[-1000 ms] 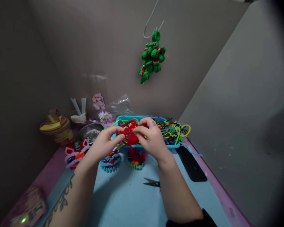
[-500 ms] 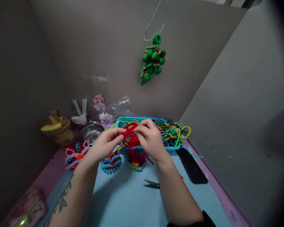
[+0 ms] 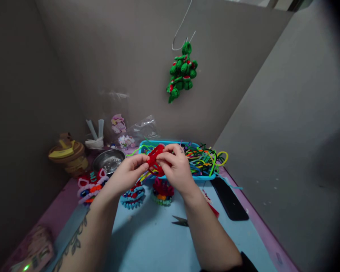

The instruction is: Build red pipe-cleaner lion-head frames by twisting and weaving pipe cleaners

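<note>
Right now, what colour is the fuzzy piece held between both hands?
Red: the fuzzy piece shows best in the head view.

A home craft corner, boxed in by plain grey panels. The desk (image 3: 243, 241) wears a pink cover with a light blue mat (image 3: 153, 241) on top. A blue tray (image 3: 204, 176) brims with coloured pipe cleaners (image 3: 205, 158). Finished fuzzy figures (image 3: 133, 196) stand near scissors (image 3: 180, 221) and a steel bowl (image 3: 109, 160). A green ornament (image 3: 182, 71) hangs from a wire hook on the back panel.
</note>
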Tool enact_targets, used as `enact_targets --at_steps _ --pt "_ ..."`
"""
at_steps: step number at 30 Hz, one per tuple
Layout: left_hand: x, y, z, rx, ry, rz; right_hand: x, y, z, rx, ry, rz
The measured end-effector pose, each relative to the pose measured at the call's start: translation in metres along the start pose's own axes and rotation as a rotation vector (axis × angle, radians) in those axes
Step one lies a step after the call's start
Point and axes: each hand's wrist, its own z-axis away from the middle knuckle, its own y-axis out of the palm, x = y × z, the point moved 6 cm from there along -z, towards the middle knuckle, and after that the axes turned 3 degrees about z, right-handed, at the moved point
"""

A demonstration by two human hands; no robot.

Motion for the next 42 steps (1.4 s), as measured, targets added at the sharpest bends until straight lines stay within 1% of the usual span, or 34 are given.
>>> enact_targets --at_steps 3,7,14,20,24,28,32,38,42 --pt "0.0 0.001 0.0 0.005 -0.007 0.002 0.001 -0.001 0.0 -0.014 -0.011 0.045" --pt "0.0 0.001 0.002 -0.017 -0.034 -0.002 0.001 -0.003 0.0 -0.009 0.002 0.079" --pt "-0.005 0.001 0.002 -0.035 -0.026 -0.018 0.004 -0.003 0.001 -0.012 0.002 0.117" --pt "-0.004 -0.003 0.002 -0.159 -0.001 -0.053 0.005 -0.001 0.002 0.039 0.078 0.121" --pt "-0.004 -0.002 0.002 -0.219 0.056 -0.209 0.005 0.0 0.004 0.028 0.149 0.175" --pt "-0.01 0.002 0.004 -0.269 0.114 -0.33 0.004 0.003 0.005 0.025 0.209 0.124" --pt "-0.017 0.005 0.006 -0.27 0.125 -0.376 0.004 0.007 0.005 0.018 0.233 0.095" --pt "-0.021 0.006 0.006 -0.266 0.116 -0.424 0.004 0.008 0.005 0.007 0.212 0.064" --pt "-0.023 0.008 0.007 -0.255 0.122 -0.444 0.0 0.008 0.005 0.078 0.218 0.063"
